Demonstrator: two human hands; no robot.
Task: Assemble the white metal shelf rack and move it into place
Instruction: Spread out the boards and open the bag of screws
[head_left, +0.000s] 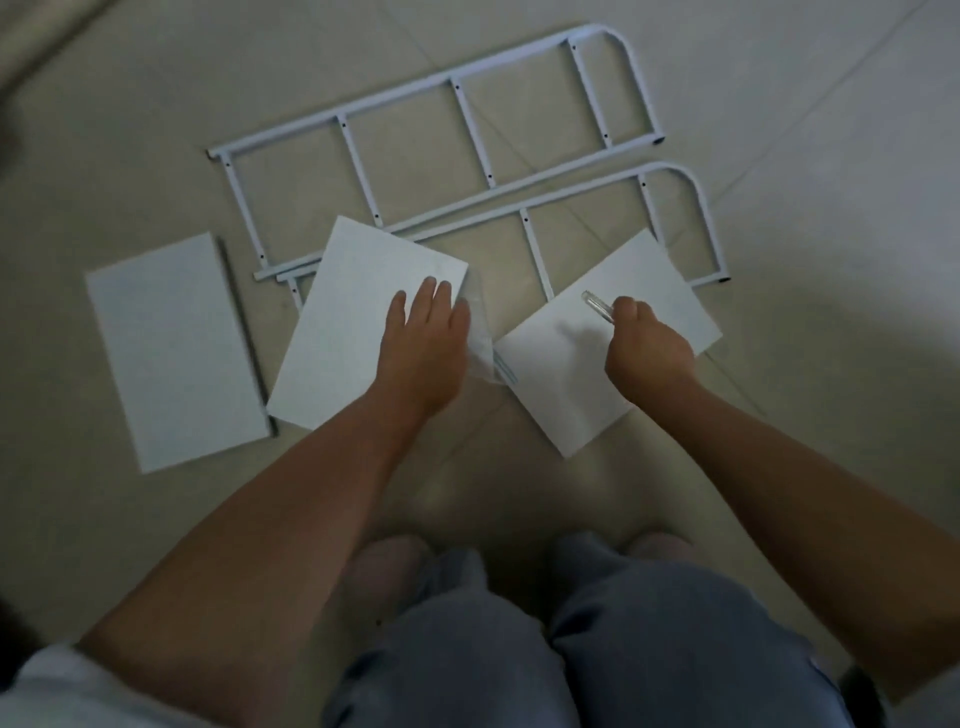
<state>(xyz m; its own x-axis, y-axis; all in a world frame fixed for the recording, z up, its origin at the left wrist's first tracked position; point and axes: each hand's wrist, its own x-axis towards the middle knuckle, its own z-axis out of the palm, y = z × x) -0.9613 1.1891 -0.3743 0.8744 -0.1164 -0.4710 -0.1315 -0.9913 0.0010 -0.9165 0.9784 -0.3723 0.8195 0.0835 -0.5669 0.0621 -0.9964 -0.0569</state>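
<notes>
Two white side frames (441, 135) lie on the floor (831, 234) behind three shelf panels (176, 353); left hand (426, 343) rests flat on the middle panel (343, 322), right hand (649, 348) grips a clear handle (597, 305) above the right one

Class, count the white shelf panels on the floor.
3: left panel alone, middle panel under the left hand, right panel beneath the right hand gripping a clear handle. None seems hidden.

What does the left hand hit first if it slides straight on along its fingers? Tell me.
The left hand rests flat on the middle panel. Once past that panel's far edge, it would probably meet the near frame first, at its long rail.
</notes>
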